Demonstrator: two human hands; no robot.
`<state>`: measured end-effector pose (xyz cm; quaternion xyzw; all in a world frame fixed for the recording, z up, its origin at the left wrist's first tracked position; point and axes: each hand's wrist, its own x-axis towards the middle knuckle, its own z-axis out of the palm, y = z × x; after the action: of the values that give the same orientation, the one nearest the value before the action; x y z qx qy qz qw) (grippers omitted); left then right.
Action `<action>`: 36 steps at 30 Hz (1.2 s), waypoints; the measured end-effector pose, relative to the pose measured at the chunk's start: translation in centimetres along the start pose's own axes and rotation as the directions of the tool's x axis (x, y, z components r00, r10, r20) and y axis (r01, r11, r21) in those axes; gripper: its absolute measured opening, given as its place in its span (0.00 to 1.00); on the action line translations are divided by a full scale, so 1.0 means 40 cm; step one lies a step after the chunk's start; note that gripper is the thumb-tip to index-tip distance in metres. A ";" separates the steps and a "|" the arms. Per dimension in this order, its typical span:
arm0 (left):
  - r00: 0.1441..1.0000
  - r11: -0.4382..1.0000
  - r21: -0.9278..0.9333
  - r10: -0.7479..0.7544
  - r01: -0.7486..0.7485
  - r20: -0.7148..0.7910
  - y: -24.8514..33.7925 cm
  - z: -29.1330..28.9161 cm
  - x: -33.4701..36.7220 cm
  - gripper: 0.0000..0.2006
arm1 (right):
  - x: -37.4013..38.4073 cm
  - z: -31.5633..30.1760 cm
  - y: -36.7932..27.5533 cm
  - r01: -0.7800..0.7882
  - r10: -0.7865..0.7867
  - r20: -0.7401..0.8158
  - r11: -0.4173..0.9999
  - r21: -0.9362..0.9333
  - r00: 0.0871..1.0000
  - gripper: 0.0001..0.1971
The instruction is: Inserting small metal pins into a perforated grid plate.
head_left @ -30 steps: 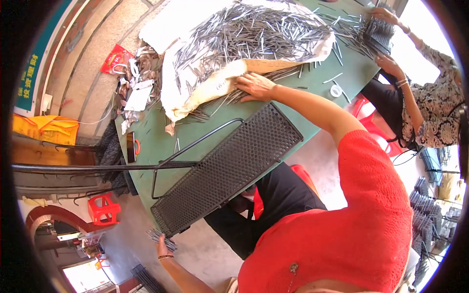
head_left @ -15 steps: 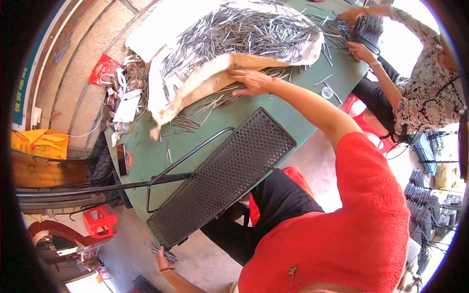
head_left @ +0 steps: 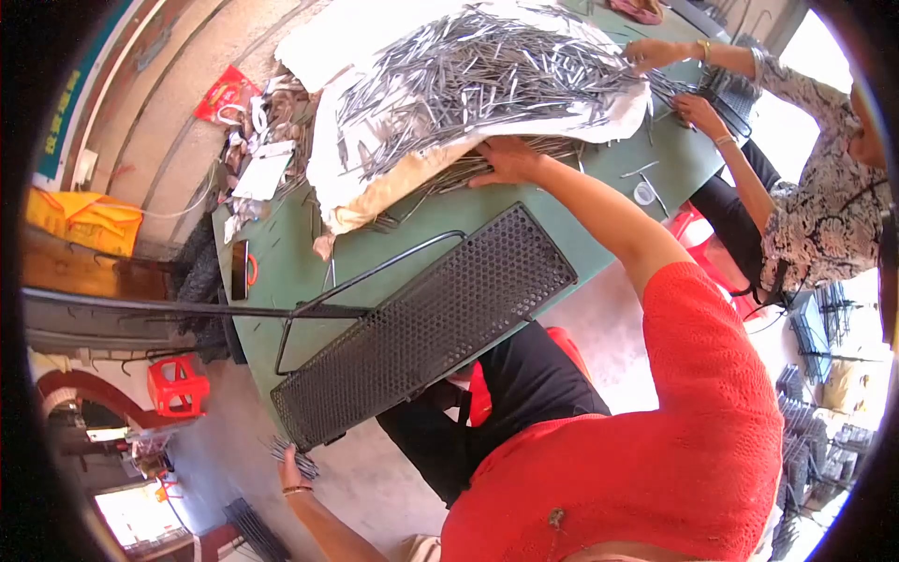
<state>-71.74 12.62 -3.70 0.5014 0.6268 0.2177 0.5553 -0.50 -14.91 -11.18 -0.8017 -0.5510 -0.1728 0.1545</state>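
At the lower left my left hand (head_left: 290,466) is closed around a bundle of thin metal strips (head_left: 302,461), beyond the near end of a long black perforated metal basket (head_left: 426,323). The basket lies slantwise along the table's near edge, a bent rod handle (head_left: 375,272) on its far side. My right hand (head_left: 510,161) rests at the near edge of a pale sack (head_left: 398,187), thumb and fingers apart. Its fingertips are partly hidden at the sack's fold, next to loose strips (head_left: 459,173). A large heap of grey metal strips (head_left: 487,70) covers the sack.
On the right a co-worker's hands (head_left: 700,114) are among strips by a dark mesh piece. The green table (head_left: 267,323) also bears a small clear cup (head_left: 644,193), orange-handled scissors (head_left: 251,270) and a dark phone (head_left: 240,272). A red stool (head_left: 178,386) stands at left.
The sack's near edge has settled lower over the loose strips. My right hand has shifted slightly along it. The co-worker's far hand has moved left to the heap. The view has shifted a little.
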 end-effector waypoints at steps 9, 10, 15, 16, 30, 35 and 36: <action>0.997 0.996 -0.066 0.060 -0.063 -0.050 0.005 0.027 -0.030 0.09 | 0.100 0.075 -0.058 -0.014 0.009 0.011 0.836 0.548 1.000 0.18; 0.997 0.995 -0.080 0.059 -0.063 -0.054 0.005 0.033 -0.029 0.09 | 0.089 0.084 -0.055 -0.174 0.036 0.227 0.762 0.624 0.973 0.18; 0.985 0.991 -0.114 0.057 -0.076 -0.163 -0.011 0.041 -0.039 0.11 | 0.220 -0.064 -0.291 -0.452 0.274 0.576 0.871 0.191 0.770 0.20; 0.985 0.990 -0.120 0.054 -0.074 -0.161 -0.010 0.041 -0.036 0.11 | 0.238 -0.031 -0.302 -0.449 0.274 0.576 0.874 0.186 0.771 0.20; 0.985 0.987 -0.115 0.091 -0.108 -0.147 -0.036 0.025 -0.034 0.10 | 0.412 0.092 -0.331 -0.197 0.083 0.526 0.966 0.165 0.846 0.23; 1.000 0.997 -0.078 0.008 -0.009 -0.013 -0.070 0.004 0.048 0.10 | 0.197 0.056 0.096 0.054 -0.145 0.737 0.988 0.146 0.660 0.15; 1.000 0.995 -0.094 0.014 -0.017 -0.025 -0.058 0.043 0.057 0.10 | 0.114 0.060 0.182 0.226 -0.296 0.748 0.954 0.198 0.594 0.13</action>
<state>-70.78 13.16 -7.22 0.4769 0.6187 0.2573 0.5688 8.11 -12.58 -11.70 -0.7017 -0.6814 0.1877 -0.0894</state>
